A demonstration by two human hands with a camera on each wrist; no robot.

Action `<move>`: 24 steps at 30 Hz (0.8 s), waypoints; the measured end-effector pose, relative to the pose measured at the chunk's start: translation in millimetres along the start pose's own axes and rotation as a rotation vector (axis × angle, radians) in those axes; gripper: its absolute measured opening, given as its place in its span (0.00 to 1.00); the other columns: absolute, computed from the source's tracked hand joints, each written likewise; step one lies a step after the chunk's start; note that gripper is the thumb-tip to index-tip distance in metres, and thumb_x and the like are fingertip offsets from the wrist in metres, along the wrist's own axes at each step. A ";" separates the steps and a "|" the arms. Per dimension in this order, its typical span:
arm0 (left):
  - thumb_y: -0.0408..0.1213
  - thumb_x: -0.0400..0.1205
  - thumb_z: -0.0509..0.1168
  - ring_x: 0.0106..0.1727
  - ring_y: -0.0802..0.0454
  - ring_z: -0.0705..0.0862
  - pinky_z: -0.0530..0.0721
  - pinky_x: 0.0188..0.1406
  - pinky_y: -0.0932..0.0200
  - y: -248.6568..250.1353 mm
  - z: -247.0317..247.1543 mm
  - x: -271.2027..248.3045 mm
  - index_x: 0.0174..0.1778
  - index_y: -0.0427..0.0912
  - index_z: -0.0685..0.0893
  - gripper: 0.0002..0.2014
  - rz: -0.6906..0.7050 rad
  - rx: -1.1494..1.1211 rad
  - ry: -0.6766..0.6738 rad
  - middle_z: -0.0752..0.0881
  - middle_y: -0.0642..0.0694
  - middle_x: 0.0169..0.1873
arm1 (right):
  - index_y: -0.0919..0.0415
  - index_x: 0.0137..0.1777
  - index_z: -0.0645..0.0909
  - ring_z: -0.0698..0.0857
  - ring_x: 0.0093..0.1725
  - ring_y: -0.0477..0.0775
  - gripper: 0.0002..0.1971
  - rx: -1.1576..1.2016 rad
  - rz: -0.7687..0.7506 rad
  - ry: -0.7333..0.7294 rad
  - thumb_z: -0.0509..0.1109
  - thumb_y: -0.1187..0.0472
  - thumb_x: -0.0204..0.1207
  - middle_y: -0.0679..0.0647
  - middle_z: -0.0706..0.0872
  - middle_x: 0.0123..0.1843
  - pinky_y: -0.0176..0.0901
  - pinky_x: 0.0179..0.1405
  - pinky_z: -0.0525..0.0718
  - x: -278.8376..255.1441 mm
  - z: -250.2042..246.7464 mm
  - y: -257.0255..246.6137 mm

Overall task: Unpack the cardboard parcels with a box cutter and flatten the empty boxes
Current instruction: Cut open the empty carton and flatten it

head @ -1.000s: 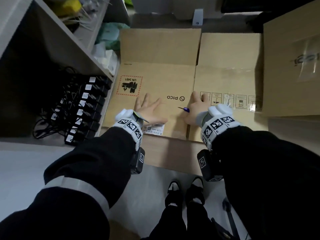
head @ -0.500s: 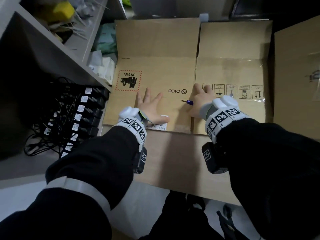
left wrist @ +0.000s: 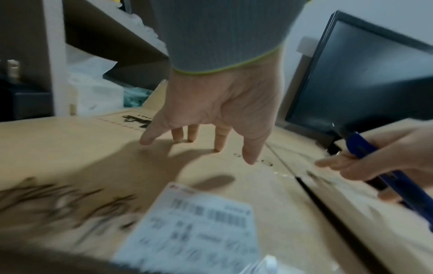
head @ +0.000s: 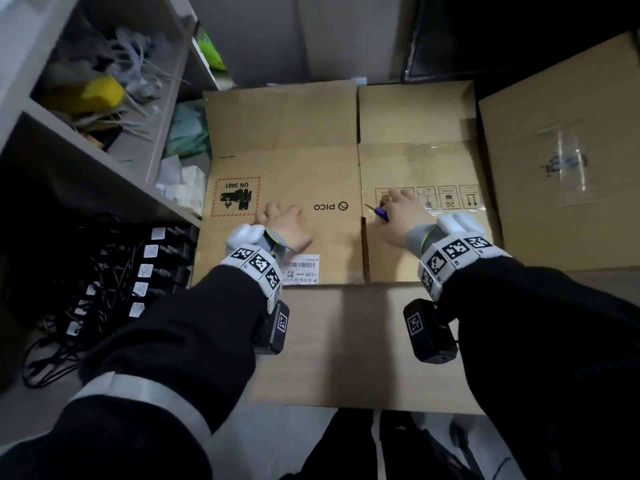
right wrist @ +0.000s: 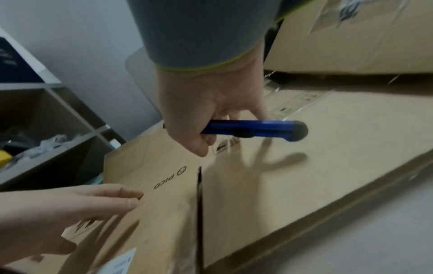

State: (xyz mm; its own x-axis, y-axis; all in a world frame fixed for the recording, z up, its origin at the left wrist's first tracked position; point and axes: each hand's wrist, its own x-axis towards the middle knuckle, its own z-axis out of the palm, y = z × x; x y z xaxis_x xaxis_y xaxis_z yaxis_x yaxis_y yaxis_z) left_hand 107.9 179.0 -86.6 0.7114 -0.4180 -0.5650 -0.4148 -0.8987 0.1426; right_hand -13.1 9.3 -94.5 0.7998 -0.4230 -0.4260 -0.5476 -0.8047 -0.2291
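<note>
The left hand [head: 284,226] presses spread fingers on the flattened tan cardboard box [head: 298,168]; the right hand [head: 401,216] grips a blue box cutter [right wrist: 255,128].

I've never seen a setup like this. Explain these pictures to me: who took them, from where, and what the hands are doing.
No machine here: a person wears three cameras. The head view looks down over both arms; each wrist view looks along one hand.

A flattened cardboard box lies on the floor beside a shelf, with a shipping label near its front edge and another box to the right.

The left hand is spread, its fingers pressing on the cardboard. The right hand grips a blue box cutter, seen best from the right wrist, near the gap between two flaps. A dark monitor stands behind.
</note>
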 end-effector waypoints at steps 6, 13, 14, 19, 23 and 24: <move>0.47 0.84 0.58 0.76 0.40 0.63 0.59 0.73 0.54 98.2 -26.0 -15.4 0.76 0.47 0.71 0.24 0.281 -0.070 0.048 0.70 0.37 0.74 | 0.59 0.31 0.68 0.78 0.41 0.62 0.13 0.272 0.227 0.130 0.60 0.61 0.79 0.56 0.74 0.32 0.43 0.29 0.68 -46.6 -67.9 50.5; 0.49 0.83 0.61 0.71 0.42 0.75 0.73 0.67 0.55 248.5 -14.8 -55.9 0.73 0.37 0.75 0.25 0.585 -0.137 -0.108 0.76 0.39 0.71 | 0.59 0.37 0.71 0.77 0.37 0.62 0.09 0.349 0.408 0.461 0.60 0.59 0.78 0.53 0.74 0.30 0.42 0.32 0.70 -113.4 -146.3 155.8; 0.47 0.85 0.61 0.72 0.42 0.74 0.71 0.67 0.56 269.2 -11.3 -59.3 0.74 0.36 0.73 0.25 0.609 -0.144 -0.107 0.75 0.39 0.72 | 0.59 0.34 0.70 0.76 0.37 0.62 0.10 0.346 0.442 0.501 0.60 0.60 0.77 0.53 0.72 0.29 0.42 0.32 0.69 -123.4 -154.9 177.0; 0.54 0.80 0.66 0.79 0.40 0.64 0.66 0.75 0.49 338.6 15.8 -45.2 0.80 0.36 0.62 0.39 0.444 -0.249 -0.076 0.64 0.34 0.78 | 0.61 0.29 0.68 0.76 0.38 0.63 0.16 0.295 0.635 0.504 0.62 0.55 0.77 0.56 0.73 0.28 0.42 0.25 0.66 -160.4 -182.5 289.4; 0.75 0.51 0.74 0.75 0.40 0.72 0.72 0.73 0.41 343.0 63.4 34.0 0.82 0.44 0.58 0.67 0.165 -0.506 -0.088 0.70 0.39 0.77 | 0.62 0.43 0.77 0.80 0.44 0.63 0.17 0.293 0.763 0.361 0.67 0.46 0.75 0.61 0.81 0.44 0.44 0.41 0.74 -172.5 -180.4 370.6; 0.77 0.47 0.74 0.74 0.41 0.73 0.73 0.72 0.40 341.5 69.5 40.3 0.82 0.46 0.57 0.70 0.103 -0.560 -0.115 0.71 0.40 0.77 | 0.63 0.45 0.76 0.80 0.47 0.63 0.18 0.320 0.784 0.319 0.68 0.45 0.75 0.61 0.80 0.47 0.44 0.44 0.74 -172.5 -177.2 385.1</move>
State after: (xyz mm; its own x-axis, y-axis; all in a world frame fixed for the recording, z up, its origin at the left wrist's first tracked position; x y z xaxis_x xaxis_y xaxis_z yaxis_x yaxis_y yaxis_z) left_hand -44.6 -135.5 -117.2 0.6040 -0.5183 -0.6054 -0.0933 -0.8004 0.5921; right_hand -318.4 -301.4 45.8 0.1729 -0.9348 -0.3104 -0.9681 -0.1032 -0.2285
